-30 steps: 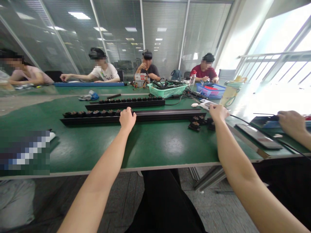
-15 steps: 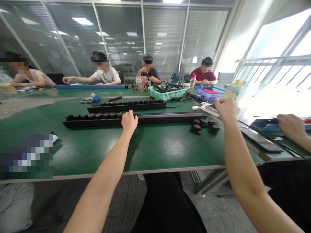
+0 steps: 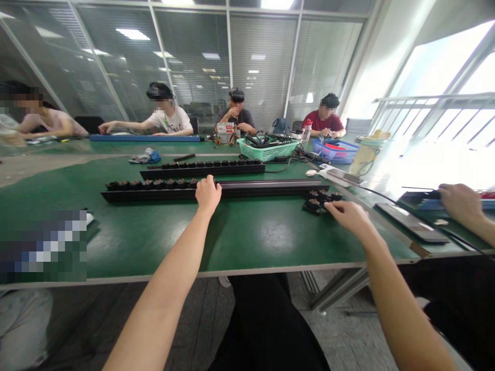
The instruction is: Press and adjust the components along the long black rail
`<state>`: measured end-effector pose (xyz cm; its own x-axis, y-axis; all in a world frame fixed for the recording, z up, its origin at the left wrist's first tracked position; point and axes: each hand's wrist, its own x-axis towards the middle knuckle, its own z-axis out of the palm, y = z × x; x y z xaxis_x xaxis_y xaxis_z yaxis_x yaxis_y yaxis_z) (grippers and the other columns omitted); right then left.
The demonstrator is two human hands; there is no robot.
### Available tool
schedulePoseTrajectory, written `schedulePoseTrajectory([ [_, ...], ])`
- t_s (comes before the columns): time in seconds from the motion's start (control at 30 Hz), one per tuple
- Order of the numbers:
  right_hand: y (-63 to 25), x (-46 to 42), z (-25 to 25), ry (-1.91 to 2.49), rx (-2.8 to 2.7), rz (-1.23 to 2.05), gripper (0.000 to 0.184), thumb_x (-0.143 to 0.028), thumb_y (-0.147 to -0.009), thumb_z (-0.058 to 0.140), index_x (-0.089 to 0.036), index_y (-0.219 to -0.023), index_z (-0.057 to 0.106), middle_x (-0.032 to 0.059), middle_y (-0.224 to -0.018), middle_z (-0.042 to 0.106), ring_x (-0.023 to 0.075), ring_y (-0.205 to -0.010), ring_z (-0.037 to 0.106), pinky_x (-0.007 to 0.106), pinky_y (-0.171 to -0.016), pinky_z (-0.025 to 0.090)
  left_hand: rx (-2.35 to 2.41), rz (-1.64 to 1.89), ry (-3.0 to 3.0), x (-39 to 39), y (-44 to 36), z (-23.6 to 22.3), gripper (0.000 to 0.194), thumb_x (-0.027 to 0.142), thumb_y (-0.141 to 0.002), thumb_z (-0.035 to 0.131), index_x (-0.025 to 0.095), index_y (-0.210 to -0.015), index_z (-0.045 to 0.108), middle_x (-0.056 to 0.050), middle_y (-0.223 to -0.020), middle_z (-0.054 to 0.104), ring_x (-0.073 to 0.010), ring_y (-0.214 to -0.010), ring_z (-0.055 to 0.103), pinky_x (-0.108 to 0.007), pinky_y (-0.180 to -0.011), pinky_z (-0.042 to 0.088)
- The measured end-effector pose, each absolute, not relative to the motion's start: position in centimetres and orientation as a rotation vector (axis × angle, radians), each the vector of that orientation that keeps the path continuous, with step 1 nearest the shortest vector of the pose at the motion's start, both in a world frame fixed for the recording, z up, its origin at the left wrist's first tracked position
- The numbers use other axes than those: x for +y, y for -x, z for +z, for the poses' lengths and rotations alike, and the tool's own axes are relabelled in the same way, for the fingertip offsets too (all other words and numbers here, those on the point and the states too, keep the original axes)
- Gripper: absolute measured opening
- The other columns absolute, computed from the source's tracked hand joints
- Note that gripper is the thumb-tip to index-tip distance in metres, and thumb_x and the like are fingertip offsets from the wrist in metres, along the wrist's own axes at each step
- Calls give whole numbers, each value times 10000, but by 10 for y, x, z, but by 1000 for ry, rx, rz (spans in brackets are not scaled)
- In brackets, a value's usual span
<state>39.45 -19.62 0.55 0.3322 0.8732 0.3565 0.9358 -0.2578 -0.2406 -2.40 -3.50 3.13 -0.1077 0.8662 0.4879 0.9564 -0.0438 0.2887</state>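
On the green table lies a long black rail, with a row of small black modules along its left part. My left hand is closed over the middle of this rail, at the right end of the row; its fingertips are partly hidden. Beyond the rail's right end sits a cluster of loose black modules with coppery tops. My right hand has its thumb and fingers pinched at the near edge of the cluster, on a black module mostly hidden by the hand. Behind stands a second black rail, fully lined with similar modules.
A green basket of cables and a blue basket stand farther back. Right of the modules are a white device, a tumbler and a dark phone. A co-worker's hand is at far right; several people sit opposite.
My right hand has left the white device, lifting slightly and then coming down and nearer to the loose modules. My left hand stays on the rail. The view has tilted slightly.
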Motion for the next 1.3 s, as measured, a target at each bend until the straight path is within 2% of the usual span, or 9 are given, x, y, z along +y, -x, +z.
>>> schedulePoseTrajectory([
  [0.07, -389, -198, 1, 2280, -1579, -142, 523, -621, -970, 426, -328, -1166, 812, 88, -1142, 778, 340, -1057, 680, 436, -827, 499, -2058, -853, 1985, -36, 24, 32, 396, 307, -1001, 492, 150, -1357, 568, -174, -1252, 660, -328, -1232, 584, -422, -987, 531],
  [0.17, -383, -200, -1, 2334, -1584, -57, 524, -609, -991, 414, -347, -1283, 761, 88, -1280, 739, 372, -1166, 650, 511, -929, 487, -2054, -850, 1988, -37, 24, 32, 382, 301, -1004, 492, 155, -1347, 576, -173, -1264, 659, -323, -1235, 582, -415, -985, 531],
  [0.27, -375, -206, 4, 2377, -1581, -44, 523, -603, -1003, 415, -361, -1353, 719, 103, -1322, 716, 388, -1179, 644, 556, -960, 477, -2046, -855, 1989, -37, 24, 31, 391, 298, -1005, 490, 150, -1358, 570, -174, -1268, 659, -323, -1231, 582, -416, -984, 530],
  [0.37, -362, -213, 19, 2372, -1535, -193, 508, -602, -1006, 421, -377, -1349, 720, 138, -1291, 710, 397, -1184, 632, 567, -944, 482, -2051, -859, 1989, -37, 24, 30, 394, 300, -1006, 492, 154, -1365, 564, -175, -1270, 658, -320, -1234, 581, -417, -980, 530],
  [0.57, -316, -201, 62, 2108, -1662, -304, 455, -552, -1023, 422, -337, -1214, 774, 124, -1222, 716, 359, -1174, 630, 528, -955, 479, -2041, -850, 1976, -36, 24, 29, 380, 308, -1004, 496, 157, -1343, 576, -162, -1249, 669, -319, -1213, 590, -406, -957, 540],
  [0.83, -234, -143, 103, 1809, -1975, -223, 405, -402, -1049, 443, -183, -1111, 778, 127, -1075, 752, 249, -1050, 675, 328, -909, 484, -2048, -825, 1980, -38, 24, 31, 364, 297, -1010, 482, 168, -1336, 577, -162, -1246, 666, -308, -1224, 588, -393, -965, 530],
  [1.07, -162, -73, 83, 1589, -2284, 91, 278, -263, -1013, 532, -146, -1141, 749, 114, -1159, 761, 216, -1061, 689, 268, -909, 473, -2056, -850, 1973, -38, 25, 30, 358, 274, -1017, 450, 180, -1331, 594, -155, -1246, 670, -303, -1217, 595, -379, -944, 523],
  [1.3, -100, -22, 46, 1484, -2230, 133, 316, -158, -969, 573, -80, -1269, 631, 165, -1206, 723, 246, -1158, 647, 316, -997, 459, -2086, -859, 1979, -38, 30, 32, 356, 289, -1050, 408, 242, -1328, 626, -138, -1244, 675, -281, -1198, 624, -353, -900, 520],
])
